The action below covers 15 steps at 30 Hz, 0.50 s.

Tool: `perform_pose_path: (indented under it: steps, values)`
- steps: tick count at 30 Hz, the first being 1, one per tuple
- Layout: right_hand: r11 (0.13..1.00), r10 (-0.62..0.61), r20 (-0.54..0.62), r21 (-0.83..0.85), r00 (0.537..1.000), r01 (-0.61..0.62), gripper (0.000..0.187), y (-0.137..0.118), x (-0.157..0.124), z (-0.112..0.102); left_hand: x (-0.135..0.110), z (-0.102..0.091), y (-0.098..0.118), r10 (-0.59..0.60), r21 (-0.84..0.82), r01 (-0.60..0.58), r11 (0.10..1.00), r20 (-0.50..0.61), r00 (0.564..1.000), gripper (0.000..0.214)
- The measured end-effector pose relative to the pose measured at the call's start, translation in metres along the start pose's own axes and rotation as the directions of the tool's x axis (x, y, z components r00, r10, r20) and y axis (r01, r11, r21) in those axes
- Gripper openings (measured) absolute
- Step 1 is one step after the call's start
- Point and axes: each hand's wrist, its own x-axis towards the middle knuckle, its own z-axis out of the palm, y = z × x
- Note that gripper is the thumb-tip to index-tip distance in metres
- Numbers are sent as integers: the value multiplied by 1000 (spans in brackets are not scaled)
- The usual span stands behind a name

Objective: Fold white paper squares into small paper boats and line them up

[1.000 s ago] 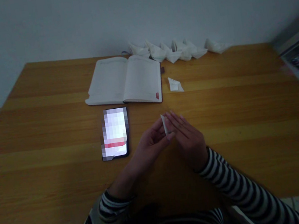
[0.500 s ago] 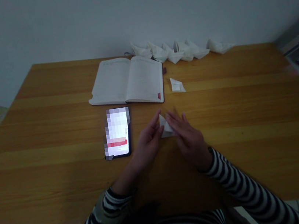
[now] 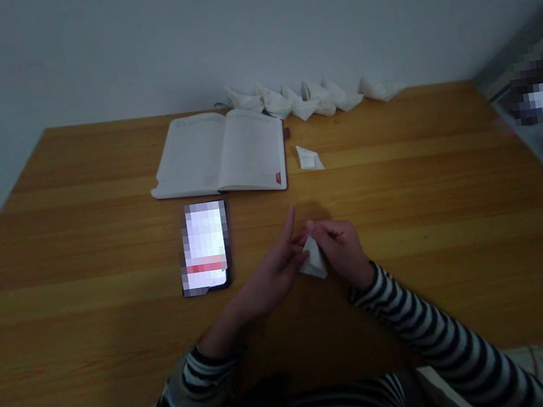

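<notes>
My left hand (image 3: 273,279) and right hand (image 3: 342,252) meet over the near half of the wooden table (image 3: 57,260), a little right of centre, with my striped sleeves (image 3: 421,317) reaching in from the near edge. Toward the far edge lies an open notebook (image 3: 218,154), and just in front of it, left of my hands, a phone (image 3: 204,248) with a pixelated screen. Along the far edge, right of the notebook's top, stands a row of folded white paper pieces (image 3: 317,97). I count about six, though their overlap makes the number uncertain. A smaller folded paper (image 3: 309,158) lies by itself just right of the notebook.

The piece of white paper (image 3: 314,259) is between my hands, held above the table with a point hanging down. My right hand is closed over its top, gripping it. My left hand is open, its fingers extended and its index finger pointing up, right beside the paper; I cannot tell whether it bears on it.

The row looks finished, while this piece is mid-fold. I cannot tell how many folds it has left.
</notes>
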Motion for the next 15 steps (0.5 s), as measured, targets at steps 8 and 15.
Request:
perform_pose_path:
  steps: [8,15]
  values:
    - [856,-132,56,-497,990,142,41,-5,5,-21,4,-6,11,3,-80,-36,996,-377,926,86]
    - [916,-162,188,-337,969,219,34,-7,5,-9,7,-10,4,-1,-58,-13,998,-241,971,73]
